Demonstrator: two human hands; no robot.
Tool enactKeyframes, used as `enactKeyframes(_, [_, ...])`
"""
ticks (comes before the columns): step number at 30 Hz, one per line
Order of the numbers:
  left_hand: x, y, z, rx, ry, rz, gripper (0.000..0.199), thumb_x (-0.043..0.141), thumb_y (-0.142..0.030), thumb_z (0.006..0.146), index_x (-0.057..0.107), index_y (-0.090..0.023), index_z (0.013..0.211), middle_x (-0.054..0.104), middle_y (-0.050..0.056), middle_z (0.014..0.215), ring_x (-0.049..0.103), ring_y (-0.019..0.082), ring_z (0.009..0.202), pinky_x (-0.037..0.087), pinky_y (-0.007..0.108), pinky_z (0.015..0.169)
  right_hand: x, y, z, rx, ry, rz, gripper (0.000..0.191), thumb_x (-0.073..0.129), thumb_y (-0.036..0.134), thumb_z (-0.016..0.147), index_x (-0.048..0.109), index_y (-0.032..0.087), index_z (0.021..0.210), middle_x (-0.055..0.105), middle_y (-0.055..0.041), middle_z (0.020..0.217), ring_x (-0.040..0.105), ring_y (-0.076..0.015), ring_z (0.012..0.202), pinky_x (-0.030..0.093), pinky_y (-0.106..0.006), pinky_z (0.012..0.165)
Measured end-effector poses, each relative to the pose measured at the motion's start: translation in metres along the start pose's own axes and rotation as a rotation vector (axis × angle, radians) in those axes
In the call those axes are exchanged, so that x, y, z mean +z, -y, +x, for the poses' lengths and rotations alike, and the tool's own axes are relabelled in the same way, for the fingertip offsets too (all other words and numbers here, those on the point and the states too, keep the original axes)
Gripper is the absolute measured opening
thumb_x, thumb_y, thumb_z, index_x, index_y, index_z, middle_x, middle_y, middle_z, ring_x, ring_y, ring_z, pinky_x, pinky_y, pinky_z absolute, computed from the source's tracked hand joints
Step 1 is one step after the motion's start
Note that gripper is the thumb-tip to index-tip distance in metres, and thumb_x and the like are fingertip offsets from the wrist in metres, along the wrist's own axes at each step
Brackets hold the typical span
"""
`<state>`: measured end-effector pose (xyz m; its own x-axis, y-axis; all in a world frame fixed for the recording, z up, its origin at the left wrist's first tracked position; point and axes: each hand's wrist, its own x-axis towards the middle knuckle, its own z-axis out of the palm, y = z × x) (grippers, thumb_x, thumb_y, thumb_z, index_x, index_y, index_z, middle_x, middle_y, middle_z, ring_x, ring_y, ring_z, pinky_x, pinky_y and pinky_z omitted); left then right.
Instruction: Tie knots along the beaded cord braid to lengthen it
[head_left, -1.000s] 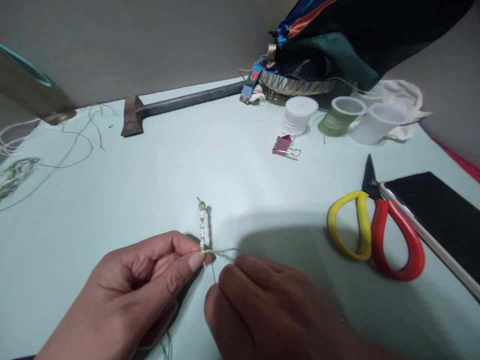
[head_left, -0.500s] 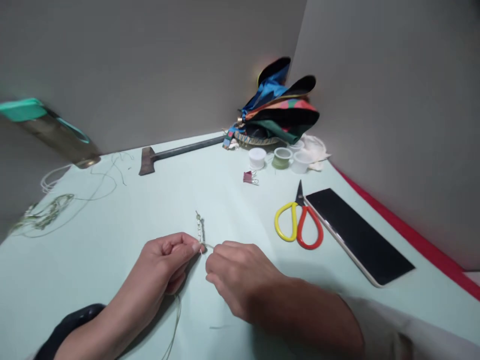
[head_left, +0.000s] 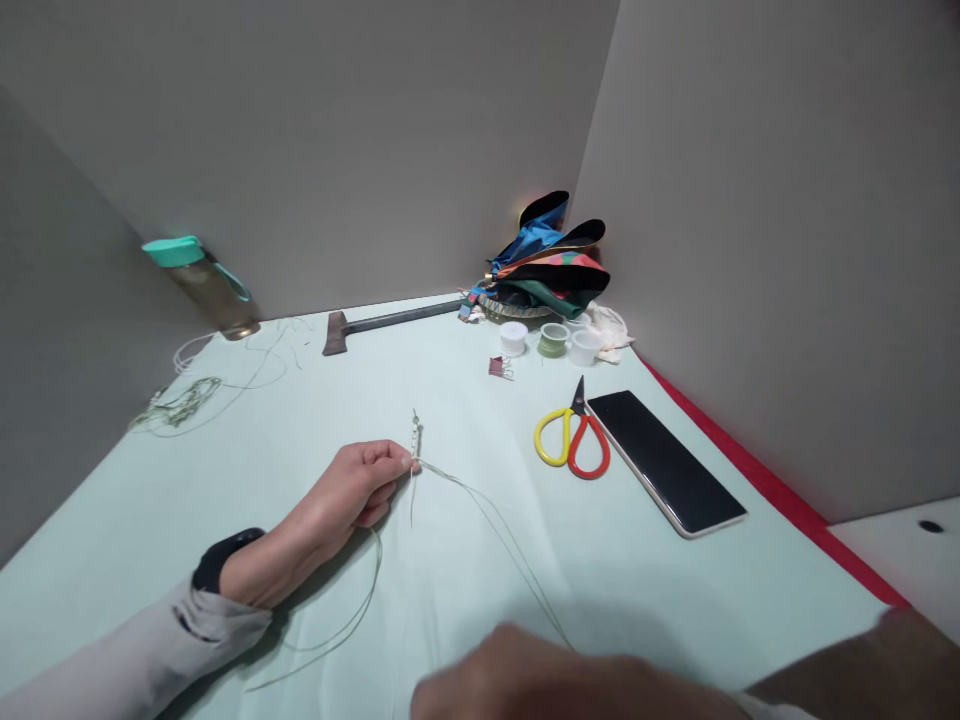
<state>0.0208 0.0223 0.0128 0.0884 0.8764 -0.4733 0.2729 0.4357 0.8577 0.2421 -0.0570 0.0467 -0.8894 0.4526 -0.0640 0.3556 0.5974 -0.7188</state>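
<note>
My left hand pinches the lower end of a short beaded braid near the middle of the table. Thin green cords run from the pinch point to the right and down toward my right hand. More cord loops hang below my left hand. My right hand is blurred at the bottom edge, its fingers mostly out of sight, so its grip cannot be made out.
Yellow-and-red scissors lie beside a black phone at the right. Behind are spools, a binder clip, a folded umbrella and a hammer-like tool. A bottle and tangled cord are at the left.
My right hand has moved away from the braid, down toward the bottom edge, and the cords now stretch out between. My left hand keeps its pinch. The camera view has shifted.
</note>
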Motion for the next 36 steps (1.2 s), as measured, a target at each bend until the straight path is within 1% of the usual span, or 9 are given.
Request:
enactKeyframes(2, [0.001, 0.000, -0.001, 0.002, 0.007, -0.004, 0.025, 0.067, -0.036, 0.100, 0.068, -0.017, 0.116, 0.074, 0.006, 0.107, 0.072, 0.020, 0.082, 0.064, 0.036, 0.070, -0.016, -0.008, 0.003, 0.093, -0.100, -0.015, 0.015, 0.071, 0.016, 0.089, 0.061, 0.024, 0.080, 0.072, 0.0051, 0.084, 0.068, -0.0121, 0.080, 0.050, -0.018, 0.075])
enactKeyframes(4, [0.002, 0.001, -0.001, 0.008, 0.016, -0.012, 0.024, 0.067, -0.036, 0.101, 0.068, -0.016, 0.113, 0.074, 0.004, 0.102, 0.071, 0.018, 0.077, 0.062, 0.034, 0.066, -0.032, -0.019, 0.010, 0.246, -0.288, -0.063, 0.019, 0.048, 0.014, 0.105, 0.065, 0.020, 0.100, 0.072, -0.0038, 0.102, 0.067, -0.0172, 0.096, 0.049, -0.029, 0.091])
enactKeyframes(8, [0.001, 0.004, 0.001, 0.023, 0.032, -0.035, 0.021, 0.066, -0.036, 0.102, 0.068, -0.016, 0.099, 0.067, -0.003, 0.080, 0.058, 0.010, 0.053, 0.051, 0.023, 0.047, -0.045, -0.046, 0.034, 0.339, -0.402, -0.097, 0.016, 0.051, 0.017, 0.105, 0.067, 0.012, 0.105, 0.068, -0.0110, 0.106, 0.061, -0.0235, 0.102, 0.046, -0.038, 0.093])
enactKeyframes(13, [0.001, 0.004, 0.001, 0.048, 0.041, -0.058, 0.030, 0.064, -0.039, 0.102, 0.062, -0.018, 0.081, 0.040, -0.013, 0.055, 0.030, 0.006, 0.038, 0.026, 0.019, 0.036, -0.035, -0.072, 0.064, 0.294, -0.402, -0.082, 0.013, 0.059, 0.017, 0.102, 0.068, 0.011, 0.109, 0.066, -0.0123, 0.109, 0.057, -0.0253, 0.107, 0.045, -0.039, 0.094])
enactKeyframes(17, [0.000, 0.005, -0.001, 0.021, 0.055, -0.058, 0.033, 0.065, -0.047, 0.098, 0.064, -0.019, 0.081, 0.033, -0.014, 0.046, 0.022, 0.005, 0.040, 0.015, 0.021, 0.040, -0.032, -0.084, 0.077, 0.255, -0.410, -0.049, 0.014, 0.054, 0.011, 0.100, 0.066, 0.014, 0.092, 0.065, -0.0079, 0.098, 0.057, -0.0210, 0.095, 0.046, -0.034, 0.085])
enactKeyframes(20, [-0.001, 0.006, -0.003, -0.023, 0.067, -0.070, 0.039, 0.066, -0.056, 0.094, 0.065, -0.020, 0.080, 0.032, -0.014, 0.045, 0.019, 0.006, 0.042, 0.015, 0.021, 0.041, -0.032, -0.085, 0.077, 0.258, -0.454, -0.019, 0.019, 0.049, 0.009, 0.099, 0.059, 0.016, 0.084, 0.062, -0.0055, 0.089, 0.054, -0.0188, 0.086, 0.044, -0.034, 0.080])
enactKeyframes(25, [-0.001, 0.006, -0.004, -0.129, 0.070, -0.114, 0.052, 0.069, -0.074, 0.082, 0.065, -0.022, 0.079, 0.027, -0.012, 0.053, 0.017, 0.008, 0.049, 0.014, 0.018, 0.040, -0.034, -0.080, 0.070, 0.278, -0.451, 0.044, 0.017, 0.047, 0.013, 0.097, 0.057, 0.018, 0.085, 0.063, -0.0029, 0.085, 0.055, -0.0168, 0.077, 0.042, -0.032, 0.069])
enactKeyframes(32, [-0.004, 0.013, -0.006, -0.209, 0.047, -0.117, 0.049, 0.073, -0.075, 0.077, 0.067, -0.027, 0.081, 0.032, -0.009, 0.058, 0.019, 0.011, 0.053, 0.019, 0.018, 0.043, -0.036, -0.078, 0.067, 0.345, -0.397, 0.046, 0.013, 0.051, 0.011, 0.097, 0.060, 0.018, 0.092, 0.068, -0.0014, 0.085, 0.062, -0.0165, 0.072, 0.044, -0.032, 0.067])
enactKeyframes(36, [-0.007, 0.018, -0.005, -0.213, 0.043, -0.096, 0.046, 0.074, -0.074, 0.078, 0.070, -0.028, 0.083, 0.029, -0.010, 0.055, 0.018, 0.010, 0.049, 0.017, 0.018, 0.040, -0.035, -0.080, 0.067, 0.320, -0.401, 0.027, 0.011, 0.056, 0.015, 0.100, 0.066, 0.016, 0.103, 0.071, -0.0039, 0.093, 0.067, -0.0194, 0.080, 0.046, -0.034, 0.072])
